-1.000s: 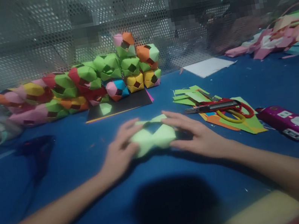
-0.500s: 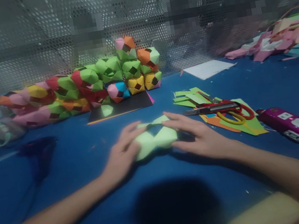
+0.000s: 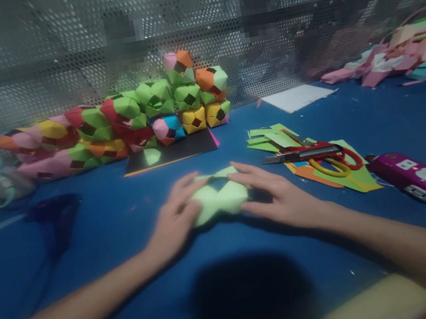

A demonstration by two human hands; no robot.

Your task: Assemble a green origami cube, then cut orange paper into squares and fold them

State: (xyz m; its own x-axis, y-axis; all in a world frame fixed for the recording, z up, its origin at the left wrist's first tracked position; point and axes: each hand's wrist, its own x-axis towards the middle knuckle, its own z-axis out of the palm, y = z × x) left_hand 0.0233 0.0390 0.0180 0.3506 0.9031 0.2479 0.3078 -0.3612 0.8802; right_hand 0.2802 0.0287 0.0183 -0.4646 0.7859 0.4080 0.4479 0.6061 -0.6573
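Observation:
A pale green folded-paper piece point(image 3: 219, 199) with a gap in its top lies between my hands, low over the blue table point(image 3: 148, 312). My left hand point(image 3: 176, 212) grips its left end, fingers on top and thumb along the near side. At the opposite end, my right hand point(image 3: 273, 193) holds it with fingertips on top and the thumb at the near right corner. The fingers are slightly blurred, and the underside of the paper is hidden.
Stacked colourful paper cubes point(image 3: 154, 101) stand at the back. On the right are scissors point(image 3: 336, 163), a cutter knife point(image 3: 302, 155), paper offcuts point(image 3: 275, 138) and a purple power strip point(image 3: 420, 176). A dark glue gun point(image 3: 54, 221) lies left; a perforated metal screen point(image 3: 188, 11) rises behind.
My right hand has moved slightly left, and the right end of the green paper piece has come in with it. My left hand looks almost unmoved.

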